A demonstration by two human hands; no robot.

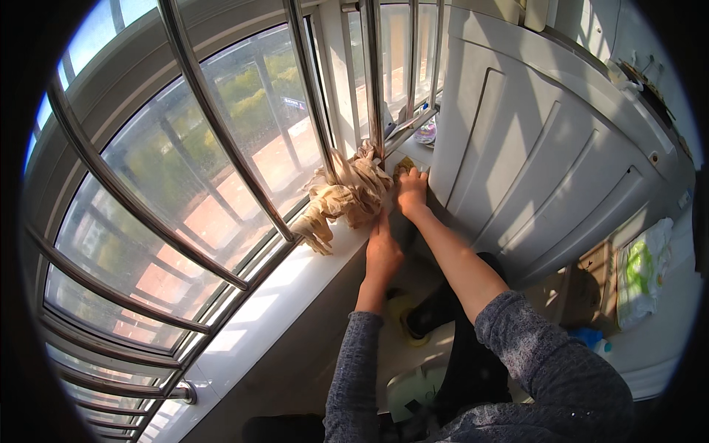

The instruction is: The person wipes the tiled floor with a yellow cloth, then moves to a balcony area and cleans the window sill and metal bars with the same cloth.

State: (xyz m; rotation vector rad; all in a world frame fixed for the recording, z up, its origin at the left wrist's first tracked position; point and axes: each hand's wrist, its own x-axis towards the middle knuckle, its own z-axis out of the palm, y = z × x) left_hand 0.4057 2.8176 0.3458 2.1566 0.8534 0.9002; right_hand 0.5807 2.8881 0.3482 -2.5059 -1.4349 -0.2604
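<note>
A crumpled beige cloth (354,188) is draped around the foot of the metal window bars, over the white sill (266,299). My left hand (383,256) reaches up to the cloth's near edge at the front of the sill. Its fingertips are blurred, so whether they grip the cloth is unclear. At the sill's far corner, my right hand (413,191) presses its fingers down on a small yellow-brown cloth (407,164), partly hidden under them. This hand lies just right of the beige cloth, close to the grey-white ribbed panel.
Steel bars (227,138) stand before the window on the left. A large grey-white moulded panel (532,144) closes off the right. Behind the corner rail stands a clear container (426,132). A green-and-white plastic package (642,271) lies at lower right, and a pale tub (415,387) sits below me.
</note>
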